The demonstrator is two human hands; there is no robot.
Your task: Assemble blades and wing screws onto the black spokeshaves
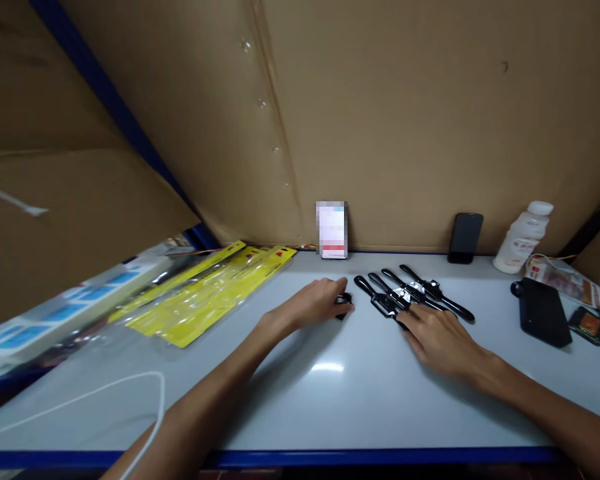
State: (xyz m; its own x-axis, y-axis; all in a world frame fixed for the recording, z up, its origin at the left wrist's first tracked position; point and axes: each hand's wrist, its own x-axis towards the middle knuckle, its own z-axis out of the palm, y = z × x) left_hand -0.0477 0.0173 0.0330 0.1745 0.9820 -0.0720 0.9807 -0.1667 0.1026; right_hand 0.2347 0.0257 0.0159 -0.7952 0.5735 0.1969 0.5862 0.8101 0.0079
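Several black spokeshaves (pixel 383 303) lie side by side on the grey tabletop, slanting away to the left, with bright metal blades at their middles. Over the right end of the nearest one, my right hand (pixel 440 337) is closed, its fingers bent around the handle, which they partly hide. My left hand (pixel 315 303) rests on the table to the left of the row. Its thumb and fingers pinch a small black part (pixel 343 305), mostly covered, whose kind I cannot make out.
Yellow-backed clear blister packs (pixel 205 300) lie at left, beside a white-and-blue box (pixel 65 313). A lit phone (pixel 333 230) and a dark phone (pixel 465 238) lean on the cardboard wall. A bottle (pixel 523 239), black case (pixel 545 313) and small packets (pixel 590 325) sit at right. A white cable (pixel 157 400) crosses my left forearm.
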